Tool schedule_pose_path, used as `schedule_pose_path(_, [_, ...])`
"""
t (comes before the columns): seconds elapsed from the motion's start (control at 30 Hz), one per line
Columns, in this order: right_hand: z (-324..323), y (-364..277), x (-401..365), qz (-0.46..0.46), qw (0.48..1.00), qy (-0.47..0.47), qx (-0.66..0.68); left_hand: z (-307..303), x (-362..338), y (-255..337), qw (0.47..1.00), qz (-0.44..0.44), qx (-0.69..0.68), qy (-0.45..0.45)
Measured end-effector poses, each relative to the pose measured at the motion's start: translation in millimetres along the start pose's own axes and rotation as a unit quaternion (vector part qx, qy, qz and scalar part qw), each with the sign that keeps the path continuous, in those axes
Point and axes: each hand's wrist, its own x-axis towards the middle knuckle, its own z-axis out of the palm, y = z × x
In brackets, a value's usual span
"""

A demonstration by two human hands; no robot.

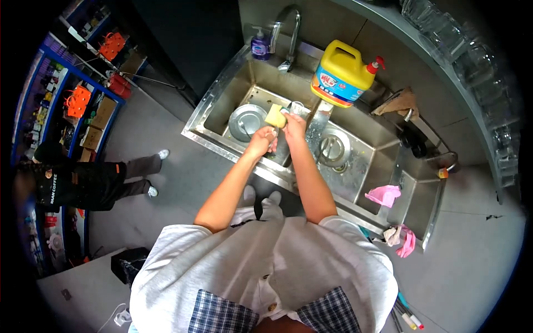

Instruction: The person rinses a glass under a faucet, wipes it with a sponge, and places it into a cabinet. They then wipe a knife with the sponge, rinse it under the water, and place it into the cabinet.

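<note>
Over the left basin of the steel sink [202,135], both my hands are close together. My right hand [295,129] is closed on a yellow sponge [275,116], its fingers at the sponge's right side. Just below and to the left, my left hand [261,142] is closed with its fingertips pinched near the sponge; what they hold is too small and covered to name. A round metal dish [247,123] lies in the basin left of my hands. Behind the right hand, a clear glass [298,107] is partly hidden.
A yellow detergent jug [340,75] and purple soap bottle [260,45] stand behind the sink, by the faucet [288,47]. The middle basin holds a round metal lid [333,147]. Pink cloths [383,195] hang rightward. Glasses [483,69] line a shelf; another person [72,186] stands left.
</note>
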Motion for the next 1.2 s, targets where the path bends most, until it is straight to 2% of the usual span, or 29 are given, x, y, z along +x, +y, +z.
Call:
schedule_pose_path(0.13, [0, -1, 48, -0.058, 0.994, 0.092, 0.008, 3, -7, 12, 1.0, 0.024, 0.009, -0.002])
schedule_pose_path(0.2, [3, -17, 50, -0.021, 0.986, 0.153, -0.058, 0, -14, 10, 0.999, 0.034, -0.001, -0.013])
schedule_pose_path(0.23, [10, -23, 40, -0.009, 0.993, 0.116, 0.024, -1, -16, 11, 0.999, 0.033, 0.003, -0.001])
schedule_pose_path(0.37, [8, -13, -1, 0.052, 0.996, -0.053, -0.04, -13, -6, 11, 0.999, 0.037, -0.009, 0.007])
schedule_pose_path(0.47, [14, 8, -17, 0.081, 0.991, -0.106, -0.03, -14, 5, 12, 0.999, 0.021, -0.015, 0.034])
schedule_pose_path(0.57, [24, 4, -5, 0.049, 0.997, -0.017, -0.054, -19, 2, 20, 0.999, 0.024, 0.011, 0.019])
schedule_pose_path(0.6, [33, 0, 6, 0.022, 0.993, 0.036, -0.113, -22, 1, 22, 1.0, 0.024, 0.01, 0.014])
schedule_pose_path(0.67, [27, -2, 52, 0.0, 0.985, 0.079, -0.153, -30, -2, 23, 0.999, 0.031, 0.008, -0.01])
schedule_pose_path(0.73, [46, -25, 44, -0.052, 0.995, 0.06, -0.055, -38, -9, 30, 0.999, 0.038, -0.001, -0.028])
schedule_pose_path(0.8, [54, -41, 41, -0.058, 0.997, 0.053, -0.024, -51, -17, 44, 0.999, 0.022, 0.007, -0.044])
schedule_pose_path(0.83, [54, -46, 38, -0.053, 0.998, 0.01, -0.036, -58, -16, 52, 0.999, 0.016, 0.008, -0.042])
schedule_pose_path(0.93, [57, -51, 8, 0.027, 0.995, -0.075, -0.053, -82, -3, 66, 0.997, 0.024, 0.025, -0.072])
schedule_pose_path(1.0, [54, -42, -2, 0.061, 0.991, -0.118, -0.012, -90, 3, 71, 0.993, 0.018, 0.063, -0.094])
schedule_pose_path(1.07, [48, -30, -2, 0.023, 0.995, -0.1, -0.018, -95, 3, 79, 0.987, 0.019, 0.11, -0.116])
schedule_pose_path(1.17, [44, -21, -6, 0.012, 0.999, -0.043, 0.004, -100, 4, 87, 0.963, -0.005, 0.173, -0.204])
schedule_pose_path(1.2, [44, -19, -8, 0.004, 0.999, -0.032, -0.03, -97, 4, 90, 0.957, -0.025, 0.196, -0.213])
